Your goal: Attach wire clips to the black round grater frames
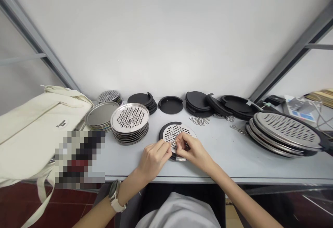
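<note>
The left hand (153,155) and right hand (194,149) both pinched a tiny shiny wire (174,143) between them, over the round holey plate (185,129), but which way the wire pointed was hard to see.

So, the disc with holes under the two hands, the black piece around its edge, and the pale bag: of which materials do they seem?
The disc: probably steel, smooth, with a silvery sheen. The black piece: likely matt plastic, evenly dark, though coated metal is possible. The bag: seemingly canvas, dull cream, with soft folds.
</note>
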`<state>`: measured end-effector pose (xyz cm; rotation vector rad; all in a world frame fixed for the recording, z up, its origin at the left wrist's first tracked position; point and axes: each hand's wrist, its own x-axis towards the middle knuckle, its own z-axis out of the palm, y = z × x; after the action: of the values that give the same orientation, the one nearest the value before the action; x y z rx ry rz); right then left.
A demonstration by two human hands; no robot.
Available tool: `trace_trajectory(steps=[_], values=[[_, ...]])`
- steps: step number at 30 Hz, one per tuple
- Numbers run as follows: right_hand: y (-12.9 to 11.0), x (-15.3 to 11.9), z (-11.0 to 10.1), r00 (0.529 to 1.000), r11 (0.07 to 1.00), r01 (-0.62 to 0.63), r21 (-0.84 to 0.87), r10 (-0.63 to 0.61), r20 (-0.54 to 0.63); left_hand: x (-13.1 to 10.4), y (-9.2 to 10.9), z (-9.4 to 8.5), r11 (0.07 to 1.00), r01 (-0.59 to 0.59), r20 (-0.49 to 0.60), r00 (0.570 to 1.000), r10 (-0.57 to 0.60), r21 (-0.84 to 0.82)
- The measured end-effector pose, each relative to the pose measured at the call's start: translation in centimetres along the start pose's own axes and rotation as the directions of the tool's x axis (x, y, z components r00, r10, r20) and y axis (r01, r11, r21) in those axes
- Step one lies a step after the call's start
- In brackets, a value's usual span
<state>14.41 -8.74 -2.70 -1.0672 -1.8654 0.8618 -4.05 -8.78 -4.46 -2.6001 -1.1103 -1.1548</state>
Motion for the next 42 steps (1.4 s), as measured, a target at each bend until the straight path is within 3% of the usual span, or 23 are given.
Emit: trace_trajectory(steps=[9, 19, 42], values=[[0.6, 0.0, 0.2, 0.998, 0.983, 0.059, -0.172, -0.063, -0.016, 0.3, 0.1, -0.4, 0.994, -0.093, 0.021, 0.996, 0.092, 0.052], [0.3, 0.0, 0.3, 1.0, 0.996, 0.005, -0.084, -0.007, -0.022, 1.2, -0.5, -2.4, 0.885, -0.358, 0.076, 0.933, 0.352, 0.298], [-0.4, -0.2, -0.6, 0.994, 0.988, 0.098, -0.118, -0.102, -0.033, 0.1, -1.3, -1.1, 0.952, -0.229, 0.064, 0.973, 0.221, 0.201]])
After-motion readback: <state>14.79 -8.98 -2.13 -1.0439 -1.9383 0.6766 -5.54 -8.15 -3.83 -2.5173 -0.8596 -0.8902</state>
